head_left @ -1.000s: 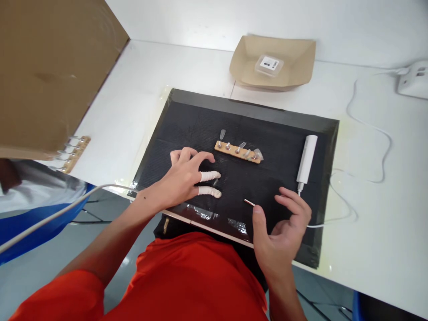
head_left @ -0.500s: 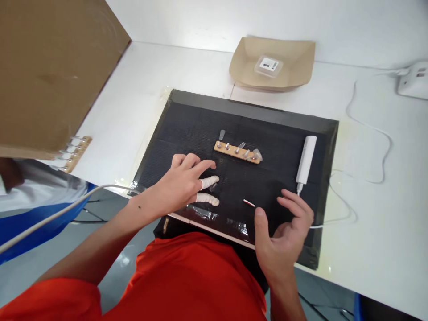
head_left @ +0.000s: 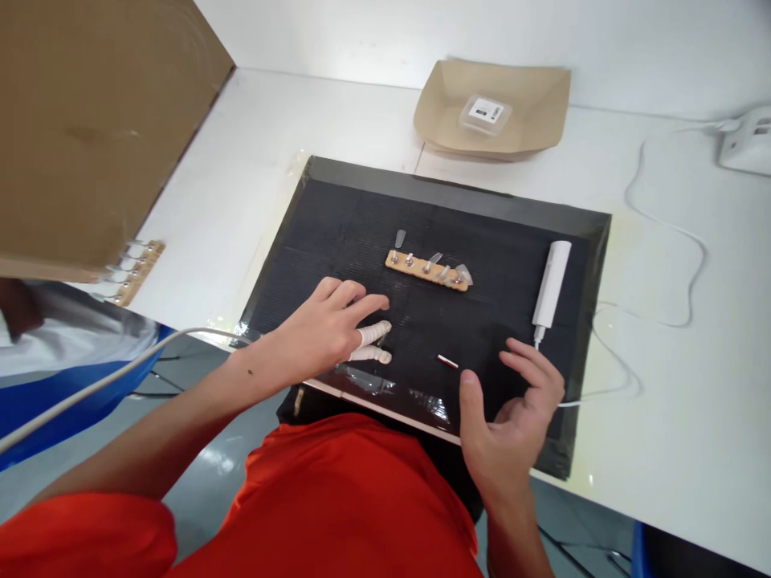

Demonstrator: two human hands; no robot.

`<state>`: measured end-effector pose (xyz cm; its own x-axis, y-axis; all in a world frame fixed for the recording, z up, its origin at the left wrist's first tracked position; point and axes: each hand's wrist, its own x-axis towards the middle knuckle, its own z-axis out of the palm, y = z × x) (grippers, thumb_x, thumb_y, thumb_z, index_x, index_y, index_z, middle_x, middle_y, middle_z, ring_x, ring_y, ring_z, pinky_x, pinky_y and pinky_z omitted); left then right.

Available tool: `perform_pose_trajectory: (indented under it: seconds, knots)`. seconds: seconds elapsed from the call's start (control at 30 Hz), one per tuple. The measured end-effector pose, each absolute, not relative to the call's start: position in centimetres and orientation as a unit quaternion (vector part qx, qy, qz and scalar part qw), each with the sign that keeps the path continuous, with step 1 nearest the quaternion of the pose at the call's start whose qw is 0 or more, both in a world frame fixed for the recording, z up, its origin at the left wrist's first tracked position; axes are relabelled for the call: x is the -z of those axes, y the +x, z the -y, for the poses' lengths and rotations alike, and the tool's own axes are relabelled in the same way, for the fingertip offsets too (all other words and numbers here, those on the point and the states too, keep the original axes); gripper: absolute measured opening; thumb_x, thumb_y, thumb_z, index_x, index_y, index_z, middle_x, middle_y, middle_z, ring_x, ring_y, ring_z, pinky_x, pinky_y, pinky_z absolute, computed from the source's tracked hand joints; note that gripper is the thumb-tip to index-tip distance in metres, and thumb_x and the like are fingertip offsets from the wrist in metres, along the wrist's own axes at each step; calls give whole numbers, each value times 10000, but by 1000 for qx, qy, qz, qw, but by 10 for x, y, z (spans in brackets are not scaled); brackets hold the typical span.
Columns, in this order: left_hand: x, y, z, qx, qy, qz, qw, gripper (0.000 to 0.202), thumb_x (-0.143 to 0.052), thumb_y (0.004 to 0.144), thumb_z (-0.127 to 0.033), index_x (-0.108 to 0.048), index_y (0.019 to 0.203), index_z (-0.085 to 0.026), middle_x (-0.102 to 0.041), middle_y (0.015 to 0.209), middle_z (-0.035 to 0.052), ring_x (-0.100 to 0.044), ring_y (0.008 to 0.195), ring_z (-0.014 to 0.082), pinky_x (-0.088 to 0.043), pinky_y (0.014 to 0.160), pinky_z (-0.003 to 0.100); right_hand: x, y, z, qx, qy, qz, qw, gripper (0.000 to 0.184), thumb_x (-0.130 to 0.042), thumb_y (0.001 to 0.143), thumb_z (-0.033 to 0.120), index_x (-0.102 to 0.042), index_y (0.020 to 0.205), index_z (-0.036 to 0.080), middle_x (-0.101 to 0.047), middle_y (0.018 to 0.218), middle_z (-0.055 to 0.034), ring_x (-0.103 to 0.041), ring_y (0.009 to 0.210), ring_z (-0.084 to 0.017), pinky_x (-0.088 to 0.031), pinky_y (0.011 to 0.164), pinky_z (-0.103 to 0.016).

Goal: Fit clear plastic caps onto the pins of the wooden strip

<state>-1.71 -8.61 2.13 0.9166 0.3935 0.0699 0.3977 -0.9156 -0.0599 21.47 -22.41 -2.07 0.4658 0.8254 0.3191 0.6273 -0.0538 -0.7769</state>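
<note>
Lower centre: my right hand [head_left: 511, 405] spreads open beside the red strip [head_left: 447, 361]; my left hand [head_left: 325, 329], I cannot tell.

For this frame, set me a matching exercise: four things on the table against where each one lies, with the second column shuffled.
Things
1. wooden strip with metal pins
2. white stick-shaped tool
3. small red-and-white piece
4. clear packet

Places
A. inside the brown paper tray
B. on the black mat, between the left hand and the right hand
C. alone near the mat's right edge
D. middle of the mat, beyond the left hand's fingers

Pairs: 1-D, 2-C, 3-B, 4-A
</note>
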Motion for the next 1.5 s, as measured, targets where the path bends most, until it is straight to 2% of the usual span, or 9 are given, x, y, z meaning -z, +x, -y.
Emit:
perform_pose_trajectory:
  seconds: [0.17, 0.4, 0.47, 0.53, 0.63, 0.83, 1.27, 1.37, 1.5]
  knots:
    - [-26, -16, 84, 33, -976, 214, -27, 279, -765, 951, -505, -817, 1005, -236, -710, 1331, 87, -523, 1096, 315, -348, 858, 443, 21, 217, 226, -105, -719, 505, 466, 354, -747, 856, 286, -584, 1163, 220, -644, 1274, -142, -598, 1214, -307, -437, 1038, -567]
    - [-38, 4, 54, 138, -947, 282, -74, 306, -733, 962, -568, -797, 1009, -273, -742, 1273, 37, -577, 1185, 299, -340, 926, 474, 23, 214, 226, -95, -716, 523, 453, 344, -721, 876, 286, -569, 1178, 223, -643, 1267, -131, -601, 1201, -295, -433, 1031, -549]
    - [-36, 15, 37, 135, -939, 307, -80, 296, -756, 950, -554, -793, 1049, -278, -740, 1279, 43, -582, 1221, 320, -341, 956, 499, 24, 213, 225, -83, -717, 529, 447, 334, -716, 875, 279, -569, 1170, 225, -649, 1253, -129, -606, 1187, -292, -436, 1018, -543]
    - [-31, 26, 22, 126, -943, 297, -80, 276, -781, 937, -522, -786, 1002, -255, -742, 1282, 52, -591, 1228, 344, -331, 976, 530, 24, 212, 225, -77, -718, 532, 442, 326, -710, 876, 270, -567, 1166, 227, -654, 1247, -126, -614, 1179, -291, -438, 1008, -537]
    - [-23, 35, 8, 127, -950, 275, -81, 243, -771, 952, -471, -773, 966, -228, -744, 1290, 54, -597, 1233, 345, -317, 1013, 559, 23, 212, 224, -79, -720, 534, 436, 326, -701, 881, 253, -562, 1175, 225, -654, 1249, -129, -617, 1181, -287, -437, 1000, -526]
    - [-23, 38, 0, 121, -942, 280, -138, 197, -737, 945, -443, -753, 968, -248, -724, 1312, 39, -571, 1290, 354, -286, 1104, 597, 23, 212, 223, -81, -720, 536, 433, 342, -702, 870, 251, -560, 1179, 222, -653, 1251, -130, -615, 1164, -285, -430, 990, -508]
    - [-23, 44, -2, 96, -948, 276, -129, 199, -670, 987, -427, -745, 1002, -243, -732, 1329, 36, -571, 1317, 347, -241, 1133, 604, 24, 212, 223, -86, -716, 549, 422, 342, -700, 879, 246, -565, 1190, 203, -670, 1264, -143, -627, 1170, -283, -430, 1000, -492]
    - [-24, 43, -3, 94, -949, 274, -127, 270, -656, 1004, -495, -747, 1032, -243, -731, 1343, 47, -575, 1324, 351, -240, 1134, 599, 24, 212, 224, -90, -718, 548, 419, 336, -695, 887, 247, -565, 1193, 201, -676, 1263, -145, -633, 1172, -285, -429, 1006, -492]
    - [-26, 41, -1, 88, -949, 277, -124, 413, -685, 954, -650, -753, 1070, -259, -730, 1349, 55, -575, 1333, 372, -240, 1129, 591, 24, 211, 224, -94, -720, 548, 416, 325, -682, 900, 251, -564, 1198, 196, -684, 1255, -146, -637, 1168, -285, -422, 1008, -490]
